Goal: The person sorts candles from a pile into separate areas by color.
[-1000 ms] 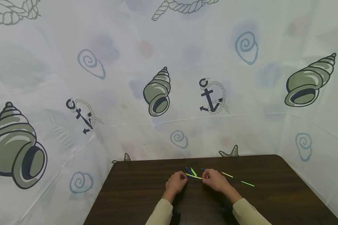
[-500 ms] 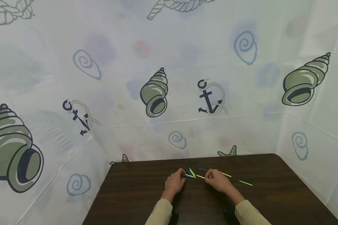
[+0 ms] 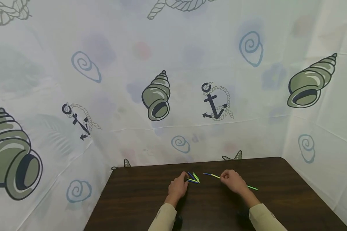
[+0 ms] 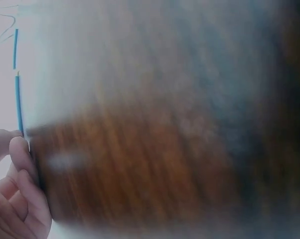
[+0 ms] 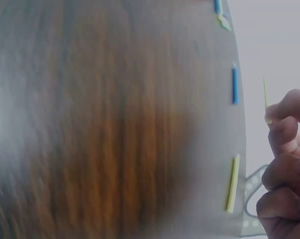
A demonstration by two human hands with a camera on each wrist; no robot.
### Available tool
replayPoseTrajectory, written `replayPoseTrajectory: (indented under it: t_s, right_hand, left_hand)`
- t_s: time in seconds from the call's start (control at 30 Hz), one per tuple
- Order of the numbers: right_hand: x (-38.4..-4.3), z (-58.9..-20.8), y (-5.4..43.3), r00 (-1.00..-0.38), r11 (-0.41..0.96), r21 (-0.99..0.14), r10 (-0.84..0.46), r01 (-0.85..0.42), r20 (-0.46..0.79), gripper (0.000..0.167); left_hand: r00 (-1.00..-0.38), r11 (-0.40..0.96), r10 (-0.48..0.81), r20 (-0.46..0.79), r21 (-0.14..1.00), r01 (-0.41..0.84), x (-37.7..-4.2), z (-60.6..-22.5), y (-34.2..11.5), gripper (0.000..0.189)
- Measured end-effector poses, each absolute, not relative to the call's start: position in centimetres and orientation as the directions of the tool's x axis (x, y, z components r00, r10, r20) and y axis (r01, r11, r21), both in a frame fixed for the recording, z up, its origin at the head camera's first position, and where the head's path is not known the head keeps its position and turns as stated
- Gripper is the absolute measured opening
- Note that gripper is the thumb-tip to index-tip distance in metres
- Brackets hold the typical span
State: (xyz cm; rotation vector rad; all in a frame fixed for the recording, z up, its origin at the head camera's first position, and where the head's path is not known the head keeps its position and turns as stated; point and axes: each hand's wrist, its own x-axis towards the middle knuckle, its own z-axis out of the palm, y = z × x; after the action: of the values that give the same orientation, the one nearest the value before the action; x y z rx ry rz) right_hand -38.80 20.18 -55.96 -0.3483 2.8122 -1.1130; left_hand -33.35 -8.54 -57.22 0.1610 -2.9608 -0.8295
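Observation:
My right hand [image 3: 234, 181] pinches a thin yellow stick [image 5: 265, 97] between thumb and index finger, the other fingers curled; the stick points left in the head view. My left hand [image 3: 177, 187] is at the left of a small cluster, its thumb and index fingertip at the end of a thin blue stick [image 4: 18, 102], which they appear to pinch. In the cluster, a yellow-green stick [image 3: 196, 177] and another blue stick [image 3: 191, 175] slant beside each other. A separate blue stick [image 3: 207, 174] lies between the hands, toward the back.
A green stick [image 3: 252, 187] lies right of my right hand, partly covered by the wrist. Another yellow stick [image 5: 233, 184] lies on the table in the right wrist view. The dark wooden table [image 3: 133, 199] meets a shell-printed cloth [image 3: 115, 80] behind it.
The right hand has drawn the yellow stick rightward and slightly back, away from the cluster. The left hand stays by the cluster. The camera view has shifted slightly.

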Motion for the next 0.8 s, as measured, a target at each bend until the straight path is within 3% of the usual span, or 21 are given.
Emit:
replayPoseTrajectory:
  t_s: [0.33, 0.8]
  right_hand:
    - [-39.7, -55.9, 22.9, -0.978, 0.725, -0.673, -0.207, -0.147, -0.009, 0.02]
    - [-38.7, -56.1, 24.4, -0.995, 0.764, -0.646, -0.071, -0.008, -0.073, 0.027]
  left_hand:
    - [-0.995, 0.865, -0.095, 0.042, 0.499, -0.061, -33.5, -57.6, -8.8, 0.025]
    - [-1.0, 0.835, -0.013, 0.028, 0.551, 0.004, -33.6, -57.8, -10.4, 0.03]
